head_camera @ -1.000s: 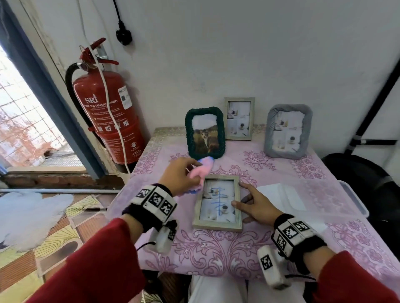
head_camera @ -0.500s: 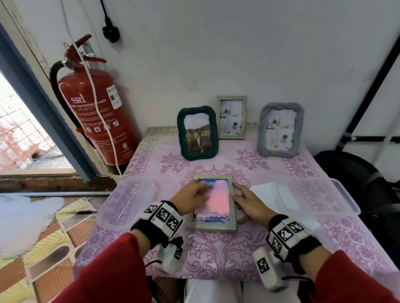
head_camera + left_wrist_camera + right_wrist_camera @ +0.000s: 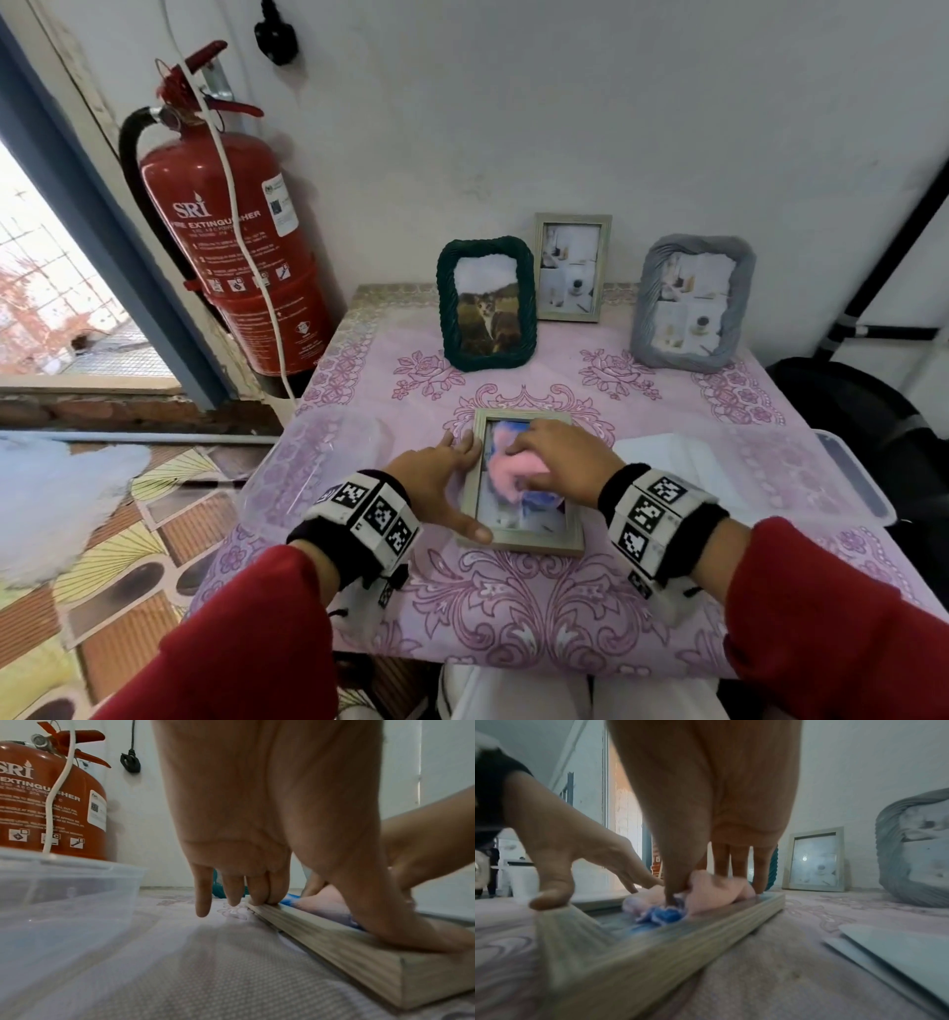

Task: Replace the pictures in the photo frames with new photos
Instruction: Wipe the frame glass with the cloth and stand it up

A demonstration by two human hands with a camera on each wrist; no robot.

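Head view: a pale wooden frame (image 3: 521,542) lies flat on the pink tablecloth (image 3: 513,616), in front of the green frame (image 3: 486,303). The left hand (image 3: 436,478) rests with spread fingers on the wooden frame's left rail. The right hand (image 3: 557,460) presses a bunched pink-and-blue cloth (image 3: 513,470) on its glass.

Left wrist view: fingertips (image 3: 259,898) and thumb bear on the wooden frame (image 3: 334,949); a clear container (image 3: 64,892) stands left of it.

Right wrist view: the right hand (image 3: 706,811) pinches the cloth (image 3: 706,892) between thumb and curled fingers on the wooden frame (image 3: 654,953).
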